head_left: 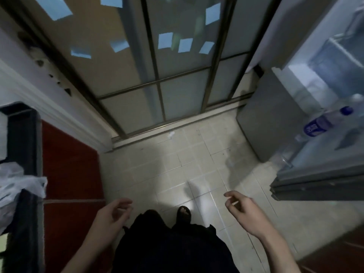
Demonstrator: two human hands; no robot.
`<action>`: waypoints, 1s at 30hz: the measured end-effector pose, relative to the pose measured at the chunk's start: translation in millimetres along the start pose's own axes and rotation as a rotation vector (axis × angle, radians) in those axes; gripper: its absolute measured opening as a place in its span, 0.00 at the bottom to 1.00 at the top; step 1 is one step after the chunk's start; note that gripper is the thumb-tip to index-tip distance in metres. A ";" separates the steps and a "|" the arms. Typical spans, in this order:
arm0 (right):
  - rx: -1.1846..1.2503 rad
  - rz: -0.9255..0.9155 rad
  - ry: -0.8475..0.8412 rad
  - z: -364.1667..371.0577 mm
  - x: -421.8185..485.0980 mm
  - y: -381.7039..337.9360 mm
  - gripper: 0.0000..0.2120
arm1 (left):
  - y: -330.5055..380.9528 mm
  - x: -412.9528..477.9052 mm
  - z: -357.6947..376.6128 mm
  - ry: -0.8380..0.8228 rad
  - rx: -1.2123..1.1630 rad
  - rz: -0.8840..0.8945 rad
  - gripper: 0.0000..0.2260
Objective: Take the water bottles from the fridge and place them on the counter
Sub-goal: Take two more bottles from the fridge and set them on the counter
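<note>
Head view, looking down at a tiled floor (177,154) between a counter and an open fridge (319,119). Both hands are hanging low and empty: the left hand (113,212) is curling loosely with its fingers (126,203) apart from the thumb, and the right hand (243,209) is likewise resting half-curled, gripping nothing. 1 bottle (323,123) with a blue cap and blue label is lying tilted in the fridge door shelf at right, well apart from the right hand; other clear shapes beside it are too blurred to identify. At left, a dark counter (23,134) edge is showing above a red panel (71,164), with a plastic bag (17,184) sitting on it. A glazed door (157,75) with blue paper squares is filling the background.
</note>
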State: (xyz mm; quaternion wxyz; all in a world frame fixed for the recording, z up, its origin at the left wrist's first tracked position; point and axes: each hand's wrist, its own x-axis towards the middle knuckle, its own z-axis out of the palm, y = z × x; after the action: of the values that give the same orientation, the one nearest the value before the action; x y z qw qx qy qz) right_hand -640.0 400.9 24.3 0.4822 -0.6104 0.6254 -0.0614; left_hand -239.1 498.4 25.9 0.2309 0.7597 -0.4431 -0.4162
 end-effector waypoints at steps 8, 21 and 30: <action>0.104 0.068 0.151 -20.1 40.9 -39.9 0.08 | 64.5 111.8 3.5 -0.154 -0.038 0.103 0.14; 0.272 0.488 0.377 25.9 69.4 -99.4 0.07 | 166.0 317.8 -42.8 -0.547 0.082 0.309 0.10; 0.480 0.727 0.543 56.6 66.0 -116.5 0.06 | 252.3 412.4 17.0 -0.714 0.149 0.453 0.10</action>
State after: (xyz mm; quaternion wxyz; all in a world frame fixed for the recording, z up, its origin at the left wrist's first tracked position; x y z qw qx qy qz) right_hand -505.6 346.8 37.1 0.4191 -0.1877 0.8682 -0.1882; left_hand -267.0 15.4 21.7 0.0930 0.4661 -0.6797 -0.5586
